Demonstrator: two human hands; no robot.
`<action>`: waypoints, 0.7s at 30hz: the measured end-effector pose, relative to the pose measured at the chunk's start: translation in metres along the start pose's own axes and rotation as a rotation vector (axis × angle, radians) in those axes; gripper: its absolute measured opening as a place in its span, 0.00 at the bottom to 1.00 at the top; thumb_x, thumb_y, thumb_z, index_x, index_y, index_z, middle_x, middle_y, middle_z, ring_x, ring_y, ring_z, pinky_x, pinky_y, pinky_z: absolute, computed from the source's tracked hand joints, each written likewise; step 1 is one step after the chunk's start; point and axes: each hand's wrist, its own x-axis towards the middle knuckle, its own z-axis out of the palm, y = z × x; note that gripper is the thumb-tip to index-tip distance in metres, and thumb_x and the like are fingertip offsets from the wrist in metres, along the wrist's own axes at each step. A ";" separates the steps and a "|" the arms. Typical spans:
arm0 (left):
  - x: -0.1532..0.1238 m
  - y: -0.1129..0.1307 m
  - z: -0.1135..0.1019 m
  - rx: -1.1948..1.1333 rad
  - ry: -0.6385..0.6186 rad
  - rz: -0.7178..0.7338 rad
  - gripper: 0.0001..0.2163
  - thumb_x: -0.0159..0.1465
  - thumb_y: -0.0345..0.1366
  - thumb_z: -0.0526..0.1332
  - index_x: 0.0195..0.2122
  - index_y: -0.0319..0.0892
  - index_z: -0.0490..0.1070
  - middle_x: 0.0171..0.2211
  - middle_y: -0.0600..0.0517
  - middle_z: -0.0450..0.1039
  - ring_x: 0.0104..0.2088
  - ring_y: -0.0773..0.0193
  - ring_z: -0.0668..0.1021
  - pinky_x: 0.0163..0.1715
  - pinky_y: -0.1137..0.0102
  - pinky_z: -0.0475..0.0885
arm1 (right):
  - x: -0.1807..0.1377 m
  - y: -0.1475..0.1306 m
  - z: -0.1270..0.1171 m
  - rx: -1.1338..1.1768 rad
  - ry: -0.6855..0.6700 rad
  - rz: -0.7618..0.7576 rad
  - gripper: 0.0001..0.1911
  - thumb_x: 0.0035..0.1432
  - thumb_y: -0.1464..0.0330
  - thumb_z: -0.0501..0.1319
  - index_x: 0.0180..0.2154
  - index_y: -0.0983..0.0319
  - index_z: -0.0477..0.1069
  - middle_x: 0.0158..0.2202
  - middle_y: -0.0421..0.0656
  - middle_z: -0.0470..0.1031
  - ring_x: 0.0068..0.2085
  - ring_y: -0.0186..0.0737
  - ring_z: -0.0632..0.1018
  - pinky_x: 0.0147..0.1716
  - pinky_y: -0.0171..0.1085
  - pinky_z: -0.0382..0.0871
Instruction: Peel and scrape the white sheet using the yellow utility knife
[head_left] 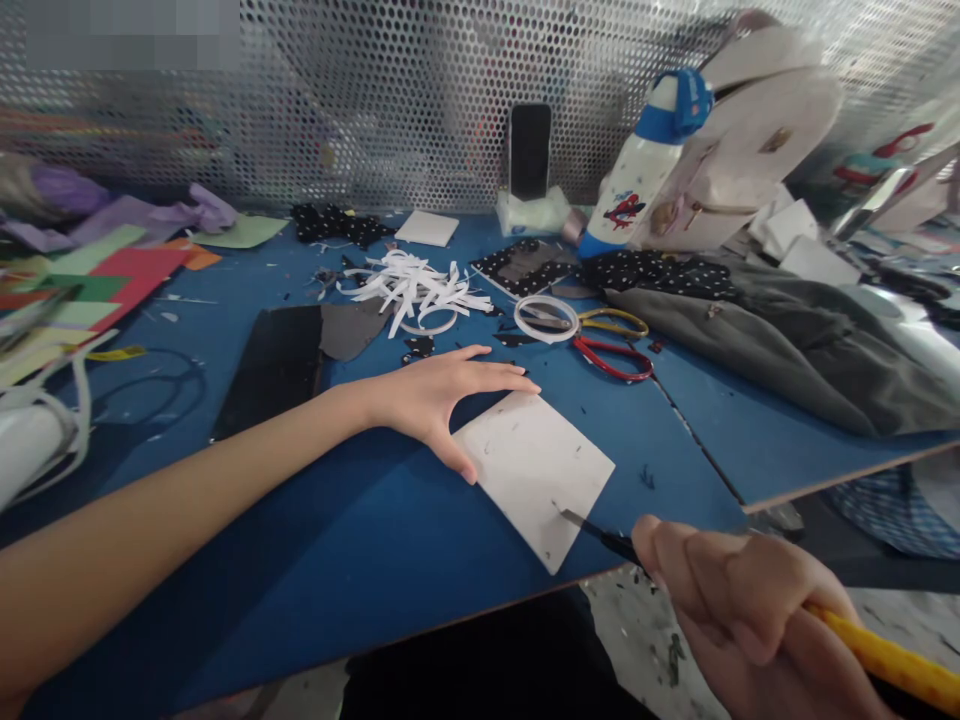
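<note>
A white square board (534,480) lies at a slant on the blue table, with small dark bits and marks on its surface. My left hand (442,395) is open beside it, thumb and forefinger spread at its left corner and upper edge. My right hand (750,600) is closed round a yellow-handled craft knife (619,546). The knife's narrow metal blade reaches over the lower right part of the board, its tip at or just above the surface. My fingers hide the middle of the knife.
Beyond my left hand are a pile of white paper strips (409,285), a tape roll (546,318) and red-and-yellow-handled scissors (615,360). A black flat case (271,365) lies left. At the back stand a phone (529,150) and a bottle (637,165). Grey cloth (787,345) lies right.
</note>
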 end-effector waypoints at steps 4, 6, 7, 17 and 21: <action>0.000 0.000 0.000 0.003 0.013 0.006 0.48 0.51 0.53 0.74 0.70 0.53 0.54 0.71 0.48 0.56 0.70 0.42 0.58 0.69 0.46 0.32 | -0.005 -0.001 -0.003 -0.007 -0.007 -0.008 0.18 0.69 0.62 0.53 0.26 0.59 0.57 0.18 0.35 0.51 0.21 0.34 0.57 0.29 0.43 0.57; 0.000 0.000 0.001 0.008 0.011 0.014 0.47 0.52 0.52 0.74 0.70 0.53 0.54 0.71 0.49 0.56 0.70 0.43 0.58 0.70 0.47 0.32 | -0.007 -0.003 -0.004 -0.036 -0.023 0.008 0.18 0.69 0.62 0.54 0.26 0.59 0.57 0.18 0.35 0.51 0.22 0.35 0.57 0.31 0.44 0.58; -0.001 -0.001 0.001 0.012 0.009 0.019 0.47 0.53 0.52 0.73 0.71 0.53 0.53 0.71 0.49 0.55 0.71 0.44 0.58 0.70 0.47 0.32 | -0.007 -0.003 -0.005 -0.046 -0.033 0.014 0.17 0.68 0.62 0.54 0.26 0.59 0.56 0.19 0.35 0.51 0.22 0.34 0.58 0.32 0.44 0.59; 0.000 0.001 0.001 0.017 -0.002 0.004 0.47 0.53 0.53 0.73 0.71 0.53 0.52 0.71 0.49 0.54 0.71 0.44 0.57 0.69 0.46 0.30 | -0.016 -0.004 -0.005 -0.043 -0.022 0.006 0.18 0.68 0.60 0.53 0.26 0.59 0.56 0.20 0.35 0.50 0.22 0.34 0.57 0.30 0.42 0.57; 0.000 0.002 0.000 0.018 -0.003 0.002 0.47 0.53 0.53 0.73 0.71 0.53 0.52 0.72 0.48 0.54 0.71 0.43 0.57 0.68 0.44 0.30 | -0.019 -0.002 -0.010 0.002 -0.026 -0.008 0.17 0.69 0.61 0.52 0.27 0.59 0.59 0.19 0.35 0.53 0.22 0.34 0.58 0.31 0.43 0.57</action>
